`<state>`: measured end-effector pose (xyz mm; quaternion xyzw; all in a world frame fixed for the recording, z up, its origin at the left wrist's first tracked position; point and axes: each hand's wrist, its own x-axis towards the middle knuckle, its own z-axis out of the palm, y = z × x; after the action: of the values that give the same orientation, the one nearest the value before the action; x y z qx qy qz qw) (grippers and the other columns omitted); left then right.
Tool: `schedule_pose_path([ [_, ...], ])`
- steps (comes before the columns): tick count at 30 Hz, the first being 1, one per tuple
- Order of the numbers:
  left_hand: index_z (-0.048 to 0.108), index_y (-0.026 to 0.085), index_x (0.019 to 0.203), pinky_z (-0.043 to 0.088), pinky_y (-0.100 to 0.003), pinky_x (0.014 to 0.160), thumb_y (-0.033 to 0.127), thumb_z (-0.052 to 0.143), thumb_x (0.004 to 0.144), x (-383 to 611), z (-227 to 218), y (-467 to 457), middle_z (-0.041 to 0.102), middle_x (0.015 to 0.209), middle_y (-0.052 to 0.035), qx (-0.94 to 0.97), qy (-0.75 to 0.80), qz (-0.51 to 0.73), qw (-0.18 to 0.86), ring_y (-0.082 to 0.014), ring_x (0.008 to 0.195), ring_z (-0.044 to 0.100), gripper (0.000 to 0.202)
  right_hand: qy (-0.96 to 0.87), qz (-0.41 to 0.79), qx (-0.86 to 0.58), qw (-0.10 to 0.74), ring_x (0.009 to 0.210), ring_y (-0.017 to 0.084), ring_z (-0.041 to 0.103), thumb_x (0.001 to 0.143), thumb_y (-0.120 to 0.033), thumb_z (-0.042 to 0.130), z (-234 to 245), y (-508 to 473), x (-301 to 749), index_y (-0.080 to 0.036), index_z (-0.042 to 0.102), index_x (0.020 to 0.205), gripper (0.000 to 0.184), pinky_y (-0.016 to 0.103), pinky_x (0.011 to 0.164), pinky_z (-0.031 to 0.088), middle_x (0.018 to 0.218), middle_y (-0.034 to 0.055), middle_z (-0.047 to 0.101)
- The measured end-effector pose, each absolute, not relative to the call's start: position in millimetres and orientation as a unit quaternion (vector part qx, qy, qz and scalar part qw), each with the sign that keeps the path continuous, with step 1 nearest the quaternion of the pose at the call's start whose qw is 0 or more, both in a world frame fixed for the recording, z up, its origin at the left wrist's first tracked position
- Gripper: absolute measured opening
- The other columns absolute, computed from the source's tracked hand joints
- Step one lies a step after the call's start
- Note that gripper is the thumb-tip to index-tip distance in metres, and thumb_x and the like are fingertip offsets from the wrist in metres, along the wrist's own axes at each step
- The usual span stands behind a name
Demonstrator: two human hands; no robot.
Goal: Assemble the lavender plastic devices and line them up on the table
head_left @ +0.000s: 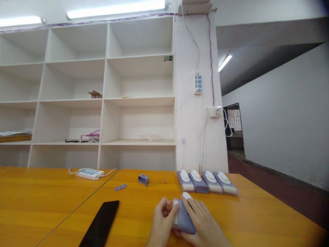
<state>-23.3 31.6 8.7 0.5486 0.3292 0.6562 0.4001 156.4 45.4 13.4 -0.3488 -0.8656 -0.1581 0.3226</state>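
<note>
Both hands at the bench's near edge: left hand (162, 219) and right hand (203, 221) clamped on one purple case (183, 216). Four finished cases (207, 181) lined along far edge; spring (156, 183) and clip (143, 179) unused.

- Single view from my head, facing forward across the table (257, 212) toward the shelves (102, 99) and pillar (197, 137).
- My hands sit close, cut by the bottom edge; no second view.
</note>
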Motion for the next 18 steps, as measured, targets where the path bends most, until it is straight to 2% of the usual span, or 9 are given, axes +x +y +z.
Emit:
schedule_pose_path([
  [8, 0.045, 0.019, 0.067, 0.037, -0.020, 0.056, 0.050, 0.072, 0.079, -23.8, 4.5, 36.6, 0.044, 0.063, 0.0058, 0.556, 0.353, 0.656, 0.369, -0.0098, 0.060, 0.042, 0.043, -0.863, -0.177, -0.344, 0.325, 0.114, 0.036, 0.059, 0.080, -0.060, 0.067, 10.5, 46.3, 154.1, -0.015, 0.042, 0.145, 0.083, 0.048, 0.096, 0.050, 0.132, 0.0173, 0.060],
  [18, 0.049, 0.018, 0.066, 0.036, -0.020, 0.054, 0.052, 0.072, 0.078, -22.5, 9.1, 29.6, 0.046, 0.063, 0.0045, 0.551, 0.379, 0.657, 0.348, -0.0106, 0.059, 0.043, 0.043, -0.856, -0.189, -0.353, 0.328, 0.113, 0.036, 0.060, 0.080, -0.062, 0.066, 13.7, 45.0, 151.9, -0.020, 0.044, 0.144, 0.080, 0.050, 0.095, 0.051, 0.131, 0.0158, 0.061],
])
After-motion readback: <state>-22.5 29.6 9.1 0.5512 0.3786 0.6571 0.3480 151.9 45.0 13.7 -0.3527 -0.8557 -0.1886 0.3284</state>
